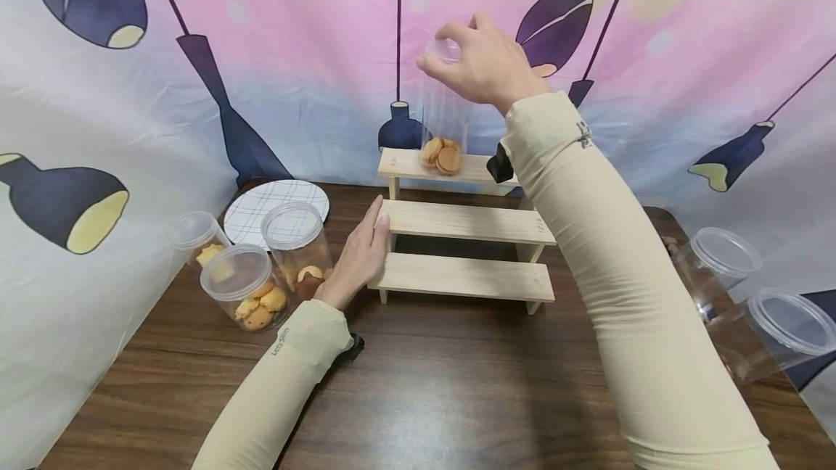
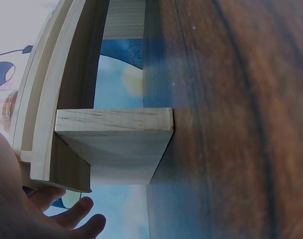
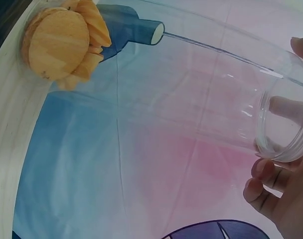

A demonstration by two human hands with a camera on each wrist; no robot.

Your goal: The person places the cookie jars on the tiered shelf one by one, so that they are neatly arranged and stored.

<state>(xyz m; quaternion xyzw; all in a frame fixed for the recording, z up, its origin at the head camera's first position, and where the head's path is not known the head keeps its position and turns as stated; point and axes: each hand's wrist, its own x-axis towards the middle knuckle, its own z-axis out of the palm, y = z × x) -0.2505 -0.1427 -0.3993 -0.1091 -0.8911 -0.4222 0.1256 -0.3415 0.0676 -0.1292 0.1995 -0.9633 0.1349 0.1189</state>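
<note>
A tall clear plastic jar (image 1: 445, 114) with round cookies (image 1: 448, 159) at its bottom stands at the left end of the top tier of a three-tier wooden shelf (image 1: 466, 220). My right hand (image 1: 485, 64) grips this jar around its lid end from above; in the right wrist view, thumb and fingers curl round the rim (image 3: 286, 134). My left hand (image 1: 361, 252) rests with straight fingers against the left ends of the lower tiers. In the left wrist view, its fingertips (image 2: 94, 226) extend beside the lowest board's end.
Left of the shelf stand three clear lidded jars with cookies, the front one (image 1: 242, 289) nearest the table edge. A white checked round plate (image 1: 251, 205) lies behind them. Two more clear jars (image 1: 780, 332) stand at the right. A patterned cloth (image 1: 326, 78) hangs behind the table.
</note>
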